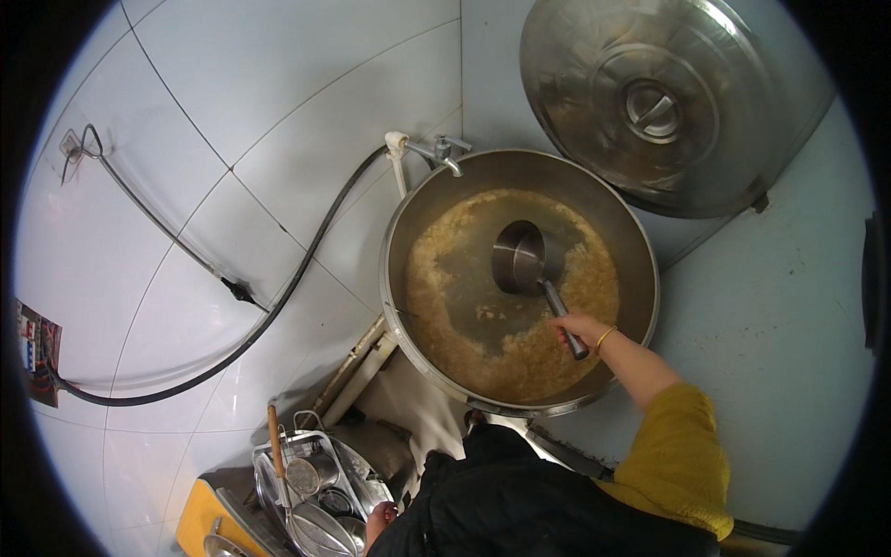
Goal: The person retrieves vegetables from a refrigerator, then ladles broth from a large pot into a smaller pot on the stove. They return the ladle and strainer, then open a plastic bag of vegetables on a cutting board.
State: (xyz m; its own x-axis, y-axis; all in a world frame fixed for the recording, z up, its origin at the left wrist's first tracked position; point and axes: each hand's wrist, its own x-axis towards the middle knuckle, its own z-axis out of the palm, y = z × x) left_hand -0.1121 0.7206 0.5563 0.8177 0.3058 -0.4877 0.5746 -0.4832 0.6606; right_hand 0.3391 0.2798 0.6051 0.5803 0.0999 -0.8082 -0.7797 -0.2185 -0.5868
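Observation:
My right hand [579,328] is closed around the handle of a deep metal dipper [518,257]. The dipper is inside a large round steel stockpot [637,278], tilted with its mouth to the left; its inner wall shows bare metal. Cloudy broth [470,278] fills the lower part of the pot, with yellowish-brown foam [445,351] around its edge. Whether the dipper touches the broth, I cannot tell. Low in the view, my left hand [381,516] is partly covered by dark clothing, beside a metal tray [278,445] of utensils. Its fingers are mostly hidden.
A large steel lid [703,160] leans behind the pot at right. Over the pot's back rim reaches a metal tap [445,157]. A black hose [230,365] runs along the tiled wall. In the tray lie a wooden-handled wire strainer [320,532] and a metal cup [313,473].

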